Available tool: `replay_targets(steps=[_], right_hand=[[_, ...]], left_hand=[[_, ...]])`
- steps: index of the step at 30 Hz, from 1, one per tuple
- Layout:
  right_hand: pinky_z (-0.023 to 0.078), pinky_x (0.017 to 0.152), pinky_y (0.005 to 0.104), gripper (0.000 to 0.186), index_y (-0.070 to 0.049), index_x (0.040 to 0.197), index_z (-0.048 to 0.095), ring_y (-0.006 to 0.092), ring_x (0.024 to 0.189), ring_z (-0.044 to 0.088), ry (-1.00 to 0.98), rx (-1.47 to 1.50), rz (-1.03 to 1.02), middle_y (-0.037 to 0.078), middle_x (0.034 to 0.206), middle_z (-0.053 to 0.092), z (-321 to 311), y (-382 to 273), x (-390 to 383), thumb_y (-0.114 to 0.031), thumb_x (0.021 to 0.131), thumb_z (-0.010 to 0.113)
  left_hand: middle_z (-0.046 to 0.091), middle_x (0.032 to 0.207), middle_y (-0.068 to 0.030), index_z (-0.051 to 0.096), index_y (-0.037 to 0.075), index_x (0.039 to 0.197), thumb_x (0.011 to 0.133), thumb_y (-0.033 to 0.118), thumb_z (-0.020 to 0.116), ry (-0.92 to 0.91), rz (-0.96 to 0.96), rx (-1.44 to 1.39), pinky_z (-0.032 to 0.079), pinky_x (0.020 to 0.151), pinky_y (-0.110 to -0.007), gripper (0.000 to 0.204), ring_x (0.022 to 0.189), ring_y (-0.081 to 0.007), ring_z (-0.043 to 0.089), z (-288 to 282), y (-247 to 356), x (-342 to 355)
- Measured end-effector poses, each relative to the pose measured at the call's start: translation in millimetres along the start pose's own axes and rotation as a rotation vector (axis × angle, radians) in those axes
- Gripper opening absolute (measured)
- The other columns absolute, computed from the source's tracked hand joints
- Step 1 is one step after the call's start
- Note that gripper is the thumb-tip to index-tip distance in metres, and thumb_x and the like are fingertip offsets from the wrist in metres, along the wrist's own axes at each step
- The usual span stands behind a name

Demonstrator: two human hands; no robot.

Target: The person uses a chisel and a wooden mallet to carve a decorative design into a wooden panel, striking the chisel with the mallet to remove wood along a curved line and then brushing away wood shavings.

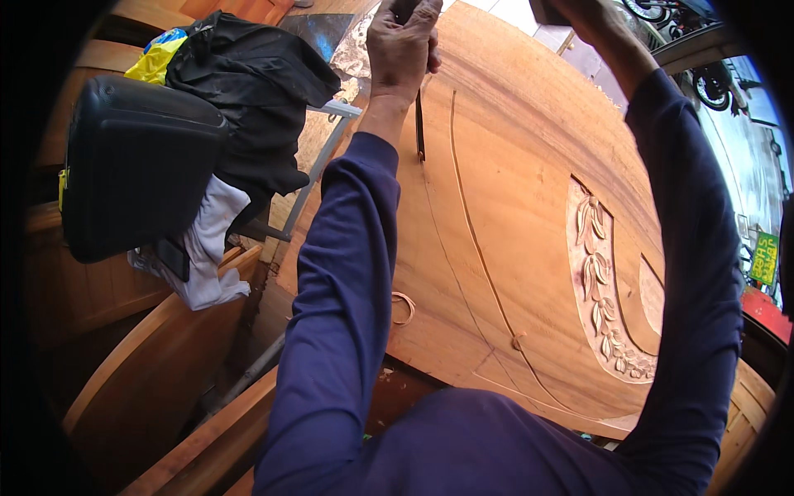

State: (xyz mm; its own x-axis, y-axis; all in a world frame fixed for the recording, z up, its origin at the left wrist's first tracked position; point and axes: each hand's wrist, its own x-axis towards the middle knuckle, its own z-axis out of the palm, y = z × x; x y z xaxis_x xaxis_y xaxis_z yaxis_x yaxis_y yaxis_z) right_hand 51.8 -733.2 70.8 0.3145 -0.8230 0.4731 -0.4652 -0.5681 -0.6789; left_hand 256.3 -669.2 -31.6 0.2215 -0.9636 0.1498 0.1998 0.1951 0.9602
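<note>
My left hand (pixel 401 54) is at the top edge, its fingers closed around a carving chisel whose handle is mostly hidden. Below the fingers the slim dark chisel blade (pixel 420 124) points toward me, its tip at a thin line on a broad brown wooden panel (pixel 529 140). A longer groove (pixel 471 215) curves alongside. My right hand (pixel 587 21), partly cut off at the top right, is closed on a dark block-shaped thing (pixel 547 11) of unclear kind. Leaf carvings (pixel 593 277) in relief lie in a sunken band on the panel's right side.
A black padded seat part (pixel 141 157), black cloth (pixel 248 91) and white cloth (pixel 203 256) are piled at left, by a grey metal frame (pixel 318 161). Wood curls (pixel 403 308) lie on the panel. Curved wooden boards (pixel 165 355) stand lower left. Motorcycles (pixel 713 87) stand outside, top right.
</note>
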Motion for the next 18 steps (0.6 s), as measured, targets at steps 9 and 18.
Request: replay_targets(steps=[9, 18], right_hand=[[0.054, 0.064, 0.0345, 0.092, -0.006, 0.16, 0.035, 0.0184, 0.075, 0.062, 0.205, 0.243, 0.355, 0.008, 0.089, 0.062, -44.9, 21.7, 42.1, -0.022, 0.081, 0.081], [0.055, 0.095, 0.0413, 0.094, -0.017, 0.162, 0.039, 0.0281, 0.11, 0.065, -0.271, -0.259, 0.131, 0.017, 0.127, 0.067, -16.5, 15.1, 47.3, -0.01, 0.078, 0.081]], left_hand=[[0.051, 0.058, 0.0039, 0.059, 0.012, 0.097, 0.1, 0.028, 0.074, -0.081, -0.078, -0.098, 0.037, 0.036, -0.025, 0.022, 0.04, -0.0077, 0.047, 28.4, -12.5, 7.8], [0.052, 0.06, 0.0031, 0.059, 0.011, 0.1, 0.101, 0.026, 0.073, -0.003, -0.041, -0.092, 0.038, 0.035, -0.025, 0.021, 0.04, -0.0079, 0.048, -10.3, -12.5, -3.4]])
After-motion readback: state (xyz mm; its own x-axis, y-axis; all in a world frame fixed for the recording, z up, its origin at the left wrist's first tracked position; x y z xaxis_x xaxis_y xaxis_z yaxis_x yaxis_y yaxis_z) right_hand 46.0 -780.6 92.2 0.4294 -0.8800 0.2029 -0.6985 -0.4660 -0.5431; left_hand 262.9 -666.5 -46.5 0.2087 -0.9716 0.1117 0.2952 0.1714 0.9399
